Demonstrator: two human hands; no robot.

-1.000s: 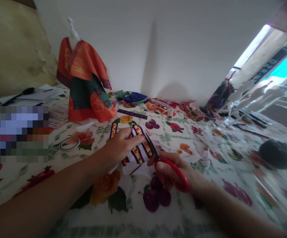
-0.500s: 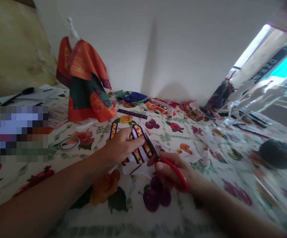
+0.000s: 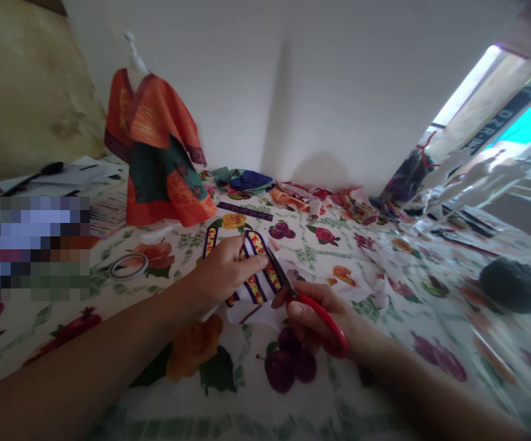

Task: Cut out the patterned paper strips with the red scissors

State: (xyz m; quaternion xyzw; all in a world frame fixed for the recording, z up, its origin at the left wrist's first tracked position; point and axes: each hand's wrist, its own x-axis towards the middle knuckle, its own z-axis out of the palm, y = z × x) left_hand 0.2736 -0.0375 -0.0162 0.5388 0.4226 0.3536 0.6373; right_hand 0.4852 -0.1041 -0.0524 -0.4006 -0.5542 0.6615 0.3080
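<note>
My left hand (image 3: pixel 234 264) is closed on a piece of striped fabric (image 3: pixel 256 290), patterned in yellow and red with dark purple and white bands. Part of the fabric is hidden behind the hand, and one strip shows beyond the knuckles. In my right hand (image 3: pixel 316 309) is a pair of red-handled scissors (image 3: pixel 324 323), gripped with fingers in the handles. Their dark blades lie along the right edge of the fabric, close to my left fingertips. White material (image 3: pixel 265 318) hangs under the fabric.
A small mannequin in an orange and green robe (image 3: pixel 155 141) stands at the back left. A roll of tape (image 3: pixel 128 266) lies before it. Cloth scraps (image 3: pixel 302 197) line the wall, with a purple strip (image 3: pixel 245 211) nearer. At right sit a dark bundle (image 3: pixel 515 285) and white figure cutouts (image 3: pixel 458 174).
</note>
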